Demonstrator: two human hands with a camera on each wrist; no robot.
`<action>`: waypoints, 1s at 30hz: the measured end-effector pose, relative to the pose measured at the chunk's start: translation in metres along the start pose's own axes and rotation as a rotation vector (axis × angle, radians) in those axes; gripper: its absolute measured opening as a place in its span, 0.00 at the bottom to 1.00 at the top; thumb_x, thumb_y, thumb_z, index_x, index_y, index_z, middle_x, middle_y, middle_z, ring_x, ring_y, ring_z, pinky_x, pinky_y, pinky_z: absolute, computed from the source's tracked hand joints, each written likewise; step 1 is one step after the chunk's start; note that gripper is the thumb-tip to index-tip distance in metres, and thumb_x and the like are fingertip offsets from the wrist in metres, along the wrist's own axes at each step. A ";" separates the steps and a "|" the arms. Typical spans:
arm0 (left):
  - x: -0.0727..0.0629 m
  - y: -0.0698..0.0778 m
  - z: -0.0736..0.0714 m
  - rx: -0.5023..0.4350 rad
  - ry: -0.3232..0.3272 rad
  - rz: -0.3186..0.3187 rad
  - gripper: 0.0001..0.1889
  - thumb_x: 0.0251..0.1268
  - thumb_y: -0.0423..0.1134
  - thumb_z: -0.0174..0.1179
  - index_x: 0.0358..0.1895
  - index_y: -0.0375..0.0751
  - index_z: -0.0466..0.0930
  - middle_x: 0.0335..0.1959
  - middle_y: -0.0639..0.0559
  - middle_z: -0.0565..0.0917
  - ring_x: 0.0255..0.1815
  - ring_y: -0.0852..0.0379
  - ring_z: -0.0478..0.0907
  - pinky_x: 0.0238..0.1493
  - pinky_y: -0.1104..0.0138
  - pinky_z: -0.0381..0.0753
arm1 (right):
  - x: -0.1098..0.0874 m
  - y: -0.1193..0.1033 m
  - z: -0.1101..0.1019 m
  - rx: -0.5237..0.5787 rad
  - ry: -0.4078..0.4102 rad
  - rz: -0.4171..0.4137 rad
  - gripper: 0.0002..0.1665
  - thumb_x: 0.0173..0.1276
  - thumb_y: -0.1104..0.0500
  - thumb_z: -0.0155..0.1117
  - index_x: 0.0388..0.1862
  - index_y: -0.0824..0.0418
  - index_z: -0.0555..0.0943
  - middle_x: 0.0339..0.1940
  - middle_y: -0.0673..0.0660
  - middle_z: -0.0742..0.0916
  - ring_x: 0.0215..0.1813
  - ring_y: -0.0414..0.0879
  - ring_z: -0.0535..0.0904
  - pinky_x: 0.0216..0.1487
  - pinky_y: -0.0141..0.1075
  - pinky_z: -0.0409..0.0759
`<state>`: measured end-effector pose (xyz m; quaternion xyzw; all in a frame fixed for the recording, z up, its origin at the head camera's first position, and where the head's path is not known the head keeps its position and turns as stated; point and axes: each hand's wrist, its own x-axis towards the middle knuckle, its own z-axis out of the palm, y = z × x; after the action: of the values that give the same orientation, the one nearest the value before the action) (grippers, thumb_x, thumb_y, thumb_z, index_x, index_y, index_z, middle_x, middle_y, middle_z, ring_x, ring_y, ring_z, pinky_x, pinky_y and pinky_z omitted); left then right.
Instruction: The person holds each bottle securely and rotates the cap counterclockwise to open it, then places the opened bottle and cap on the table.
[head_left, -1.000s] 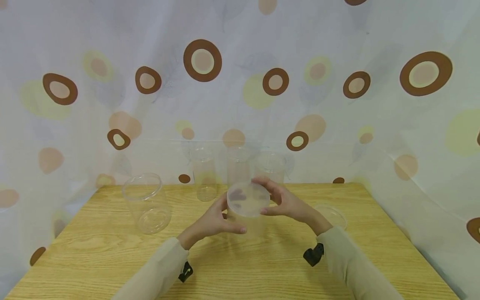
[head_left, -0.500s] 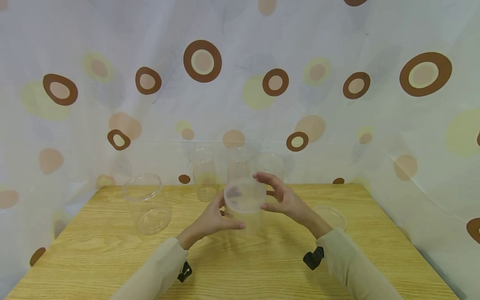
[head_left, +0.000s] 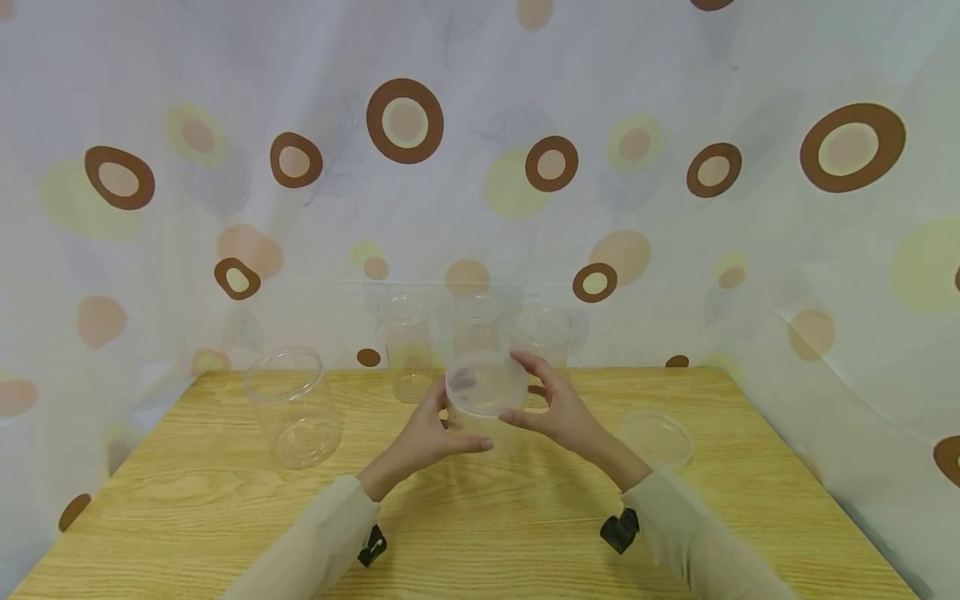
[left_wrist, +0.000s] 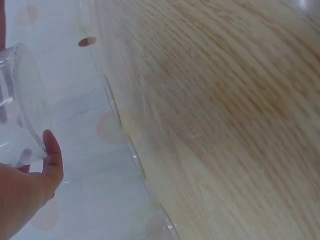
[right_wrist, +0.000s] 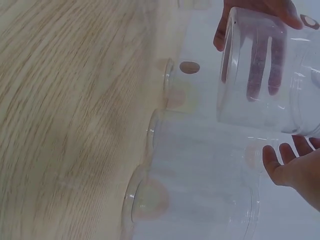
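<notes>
A clear plastic jar (right_wrist: 265, 112) with a translucent lid (head_left: 486, 385) on top is held up over the table's middle. My left hand (head_left: 425, 433) grips the jar's body from the left; its fingers show through the wall in the right wrist view. In the left wrist view the jar's base faces the table, with my left hand (left_wrist: 35, 187) beside it. From the right, my right hand (head_left: 558, 408) holds the lid's edge, thumb at the front and index finger behind. The right wrist view has my right hand (right_wrist: 302, 172) at the lidded end.
A wide open clear jar (head_left: 295, 408) stands on the wooden table (head_left: 480, 533) at left. Behind the hands stand a slim clear jar (head_left: 410, 350), another clear jar (head_left: 477, 323) and a wider one (head_left: 542, 329). A loose clear lid (head_left: 657, 439) lies at right.
The held jar has shifted slightly left and away. My right hand's fingers, spread off the lid's edge half a second ago, have moved in and closed on it.
</notes>
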<state>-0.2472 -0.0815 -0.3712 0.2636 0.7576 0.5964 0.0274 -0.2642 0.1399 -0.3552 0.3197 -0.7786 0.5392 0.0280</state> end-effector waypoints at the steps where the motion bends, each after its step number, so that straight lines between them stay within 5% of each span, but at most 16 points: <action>1: 0.000 -0.001 0.000 -0.005 -0.004 0.011 0.47 0.44 0.36 0.71 0.68 0.53 0.51 0.63 0.50 0.62 0.61 0.48 0.62 0.52 0.50 0.71 | 0.000 0.000 0.000 0.000 -0.004 0.002 0.46 0.56 0.57 0.69 0.69 0.57 0.57 0.68 0.58 0.65 0.67 0.54 0.60 0.63 0.55 0.62; 7: 0.007 -0.017 -0.002 -0.050 -0.077 0.078 0.49 0.43 0.35 0.72 0.69 0.58 0.52 0.63 0.51 0.64 0.60 0.49 0.64 0.47 0.53 0.76 | 0.001 0.002 -0.011 0.052 -0.132 0.022 0.44 0.59 0.57 0.66 0.70 0.57 0.55 0.68 0.56 0.63 0.66 0.54 0.61 0.62 0.53 0.64; 14: 0.007 -0.027 -0.007 -0.067 -0.197 0.042 0.49 0.43 0.40 0.73 0.68 0.63 0.52 0.64 0.55 0.66 0.63 0.52 0.64 0.49 0.54 0.76 | 0.006 0.007 -0.027 0.253 -0.399 0.012 0.42 0.64 0.63 0.59 0.72 0.59 0.50 0.68 0.61 0.62 0.63 0.52 0.65 0.56 0.44 0.72; 18: 0.006 -0.025 -0.008 -0.065 -0.231 0.033 0.48 0.43 0.40 0.73 0.68 0.62 0.52 0.64 0.54 0.65 0.63 0.51 0.63 0.49 0.58 0.76 | 0.007 0.008 -0.031 0.306 -0.474 -0.012 0.42 0.65 0.64 0.57 0.73 0.60 0.48 0.68 0.65 0.61 0.64 0.50 0.66 0.58 0.44 0.70; 23: 0.003 -0.015 -0.007 -0.063 -0.209 0.031 0.49 0.43 0.37 0.73 0.69 0.59 0.51 0.65 0.52 0.65 0.62 0.51 0.64 0.49 0.55 0.75 | 0.004 0.006 -0.030 0.298 -0.433 0.002 0.44 0.65 0.61 0.58 0.73 0.58 0.45 0.72 0.61 0.57 0.66 0.50 0.61 0.59 0.43 0.70; 30: 0.000 0.000 -0.005 -0.074 -0.146 0.018 0.49 0.43 0.35 0.72 0.69 0.55 0.52 0.63 0.50 0.66 0.58 0.51 0.65 0.46 0.50 0.76 | -0.004 0.001 -0.014 0.171 -0.166 -0.013 0.46 0.61 0.59 0.63 0.72 0.55 0.49 0.72 0.59 0.58 0.71 0.55 0.51 0.64 0.58 0.57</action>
<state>-0.2490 -0.0860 -0.3695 0.3121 0.7287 0.6033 0.0871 -0.2660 0.1536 -0.3522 0.3695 -0.7273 0.5752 -0.0605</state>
